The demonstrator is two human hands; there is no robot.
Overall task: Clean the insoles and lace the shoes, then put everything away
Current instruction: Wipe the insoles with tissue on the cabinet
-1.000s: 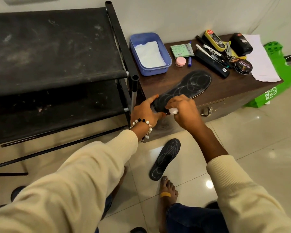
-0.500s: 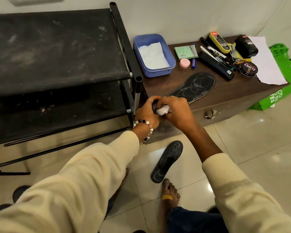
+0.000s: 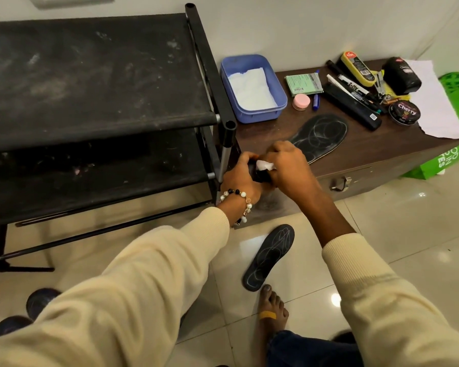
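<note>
A black insole [image 3: 319, 135] with chalky swirl marks lies on the brown cabinet top [image 3: 368, 149], its heel end sticking out over the front edge. My left hand [image 3: 240, 176] grips that heel end from the left. My right hand [image 3: 286, 168] pinches a small white wipe [image 3: 343, 165] and presses it on the heel, hiding most of it. A second black insole [image 3: 269, 256] lies on the floor tiles below, beside a bare foot [image 3: 272, 311].
A blue tub [image 3: 252, 87] with white wipes stands at the cabinet's back left. Polish tin [image 3: 404, 112], brushes, markers, a pink jar [image 3: 301, 101] and paper crowd the back right. A black shoe rack [image 3: 96, 102] fills the left. Dark shoes [image 3: 40, 303] sit bottom left; green bag [image 3: 453, 154] at right.
Both hands have slid back along the insole to its heel end at the cabinet's edge, the right hand rubbing the wipe as it went. The camera shifted slightly.
</note>
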